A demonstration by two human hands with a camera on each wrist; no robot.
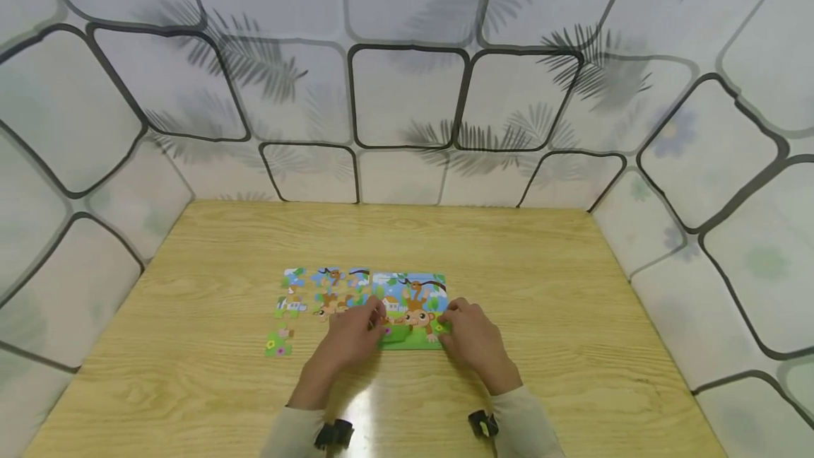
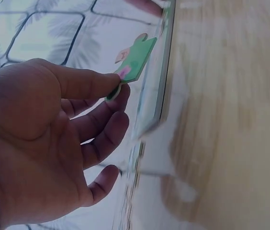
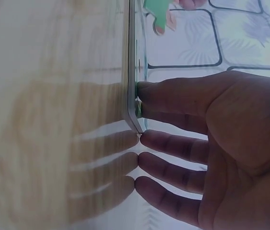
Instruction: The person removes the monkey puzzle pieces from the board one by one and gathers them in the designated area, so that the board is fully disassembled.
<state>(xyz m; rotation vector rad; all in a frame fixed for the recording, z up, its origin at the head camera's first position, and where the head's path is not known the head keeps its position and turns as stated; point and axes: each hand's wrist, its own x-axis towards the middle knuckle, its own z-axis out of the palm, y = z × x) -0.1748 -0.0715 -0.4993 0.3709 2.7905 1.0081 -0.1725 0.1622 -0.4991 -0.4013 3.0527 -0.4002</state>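
A monkey jigsaw puzzle (image 1: 412, 299) lies partly assembled on the wooden table (image 1: 540, 281). My left hand (image 1: 365, 327) pinches a green puzzle piece (image 1: 396, 333) between thumb and forefinger at the puzzle's lower left corner. In the left wrist view that green piece (image 2: 137, 60) is tilted and lifted above the puzzle's edge (image 2: 163, 86), held by my left hand (image 2: 118, 88). My right hand (image 1: 459, 320) rests with straight fingers against the puzzle's lower right corner. In the right wrist view my right hand (image 3: 144, 139) touches the puzzle's edge (image 3: 134, 96) with its fingertips, and the green piece (image 3: 158, 10) shows at the top.
Several loose puzzle pieces lie left of the assembled part, among them a sky piece (image 1: 294, 278), a branch piece (image 1: 328, 276) and a green flower piece (image 1: 278, 343). Patterned walls (image 1: 407, 90) close in the table at the back and both sides.
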